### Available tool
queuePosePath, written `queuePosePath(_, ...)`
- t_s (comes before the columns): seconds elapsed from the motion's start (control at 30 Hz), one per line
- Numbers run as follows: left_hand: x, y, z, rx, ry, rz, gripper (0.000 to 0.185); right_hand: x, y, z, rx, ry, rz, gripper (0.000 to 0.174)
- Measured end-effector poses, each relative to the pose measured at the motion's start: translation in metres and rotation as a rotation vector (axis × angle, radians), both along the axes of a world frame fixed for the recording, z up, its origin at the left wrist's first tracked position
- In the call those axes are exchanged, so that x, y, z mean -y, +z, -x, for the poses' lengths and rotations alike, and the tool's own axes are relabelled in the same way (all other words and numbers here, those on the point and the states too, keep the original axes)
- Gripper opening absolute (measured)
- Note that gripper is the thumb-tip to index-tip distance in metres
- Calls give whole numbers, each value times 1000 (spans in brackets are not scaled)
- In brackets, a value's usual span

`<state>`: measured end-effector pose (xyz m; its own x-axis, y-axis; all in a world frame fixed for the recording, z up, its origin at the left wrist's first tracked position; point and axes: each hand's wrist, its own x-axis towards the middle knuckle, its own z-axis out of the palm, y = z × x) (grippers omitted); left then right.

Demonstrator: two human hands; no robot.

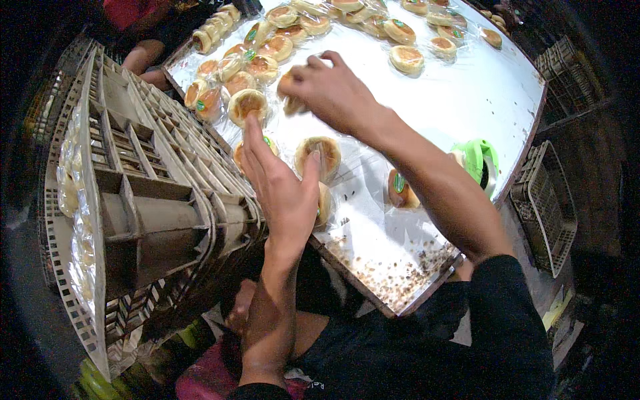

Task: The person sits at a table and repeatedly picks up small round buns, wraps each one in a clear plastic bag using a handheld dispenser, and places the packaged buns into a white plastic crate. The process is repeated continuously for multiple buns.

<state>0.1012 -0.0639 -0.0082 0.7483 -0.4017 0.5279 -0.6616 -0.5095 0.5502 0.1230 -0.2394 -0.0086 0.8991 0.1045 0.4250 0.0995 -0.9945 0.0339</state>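
My left hand [282, 182] is held flat over the near left part of the white table [480, 100], thumb spread from the fingers. Its fingertips reach the lower edge of a round golden bun [247, 104] in clear wrap. Beside the thumb is another wrapped bun [322, 155], and one more [324, 205] peeks out beyond the wrist. Farther up the table, my right hand [332, 92] bends its fingers over a blurred bun [292, 100], which they partly hide. A wrapped bun with a green sticker [406, 192] lies below my right forearm.
Many wrapped buns [275, 47] cover the table's far side. A stack of plastic crates [150, 210] rises close on my left. A bright green round device [477, 160] stands near the right edge. Crumbs [400, 275] litter the near corner. Another person's arm [142, 57] shows at upper left.
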Motion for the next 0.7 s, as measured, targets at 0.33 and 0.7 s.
queuePosePath(0.33,8,-10,30,-828,-359,553,50,-83,-13,173,387,-187,-1431,49)
queuePosePath(0.7,-22,25,110,-585,-435,637,23,-81,35,250,682,-244,-1583,13)
